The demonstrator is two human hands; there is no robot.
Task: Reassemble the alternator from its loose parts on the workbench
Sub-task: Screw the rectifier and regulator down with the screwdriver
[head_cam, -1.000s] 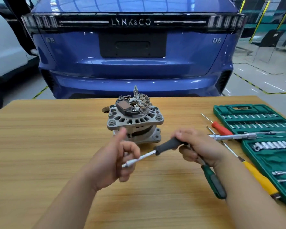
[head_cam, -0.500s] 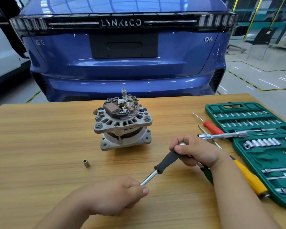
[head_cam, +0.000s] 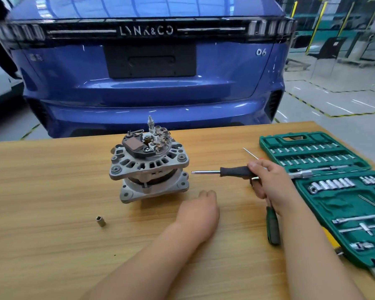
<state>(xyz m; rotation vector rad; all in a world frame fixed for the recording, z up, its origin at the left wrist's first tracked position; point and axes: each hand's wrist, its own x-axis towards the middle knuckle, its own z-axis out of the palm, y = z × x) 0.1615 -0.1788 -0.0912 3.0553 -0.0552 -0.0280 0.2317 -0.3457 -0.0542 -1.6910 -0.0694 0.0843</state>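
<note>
Head view: my right hand [head_cam: 266,180] is wrapped round the black grip of the driver [head_cam: 223,171], holding it level above the tabletop [head_cam: 41,191]. Its bare steel shaft points left, tip just short of the alternator [head_cam: 149,167], not touching. The alternator stands mid-tabletop, rear end up, dark regulator block and coppery bits exposed on top. My left hand [head_cam: 200,211] lies low just in front of the alternator, its back to the camera, fingers tucked out of sight, so I can't tell whether it holds anything. A small socket [head_cam: 101,221] sits alone on the wood, well off to the left. Under my right wrist lies a green-handled screwdriver [head_cam: 273,228]. Right of it, the open green case [head_cam: 263,146], its rows full of sockets and bits. A blue car [head_cam: 149,87] fills the background.
</note>
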